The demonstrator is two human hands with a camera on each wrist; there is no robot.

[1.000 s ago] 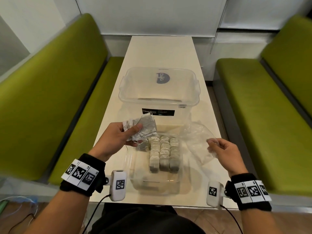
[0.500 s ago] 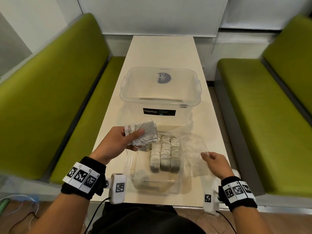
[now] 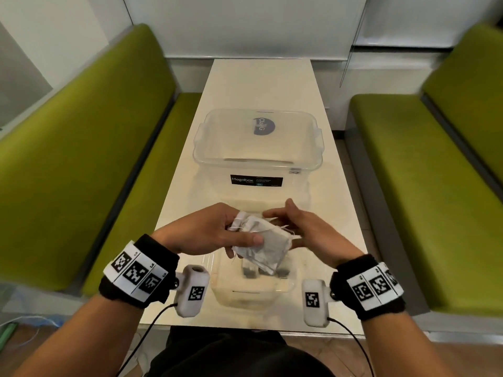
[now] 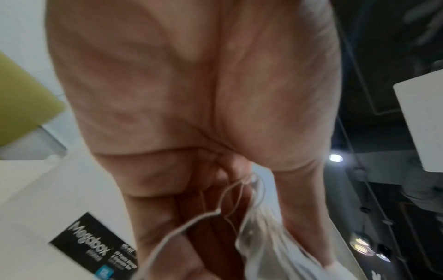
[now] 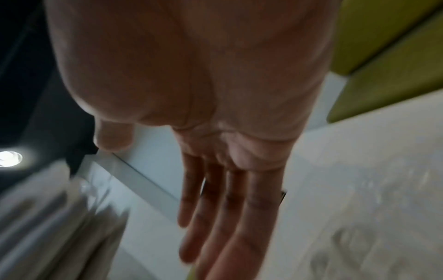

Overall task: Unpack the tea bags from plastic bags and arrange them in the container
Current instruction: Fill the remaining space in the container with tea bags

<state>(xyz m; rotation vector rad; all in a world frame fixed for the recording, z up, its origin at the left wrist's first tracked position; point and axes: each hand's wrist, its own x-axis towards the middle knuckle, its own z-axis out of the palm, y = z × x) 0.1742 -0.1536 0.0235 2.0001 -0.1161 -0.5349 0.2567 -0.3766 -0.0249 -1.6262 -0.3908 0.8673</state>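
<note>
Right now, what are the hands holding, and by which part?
The left hand grips a bunch of tea bags at its top end, thumb across the front. The right hand, fingers straight, meets the bunch's far side without gripping it.

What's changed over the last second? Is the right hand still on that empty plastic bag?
No. The right hand has let go of the plastic bag, which I can't find now, and moved in to the bundle of tea bags, fingers straight beside it. The left hand still grips the bundle and has brought it over the small container. The big Megabox tub and table stayed put.
</note>
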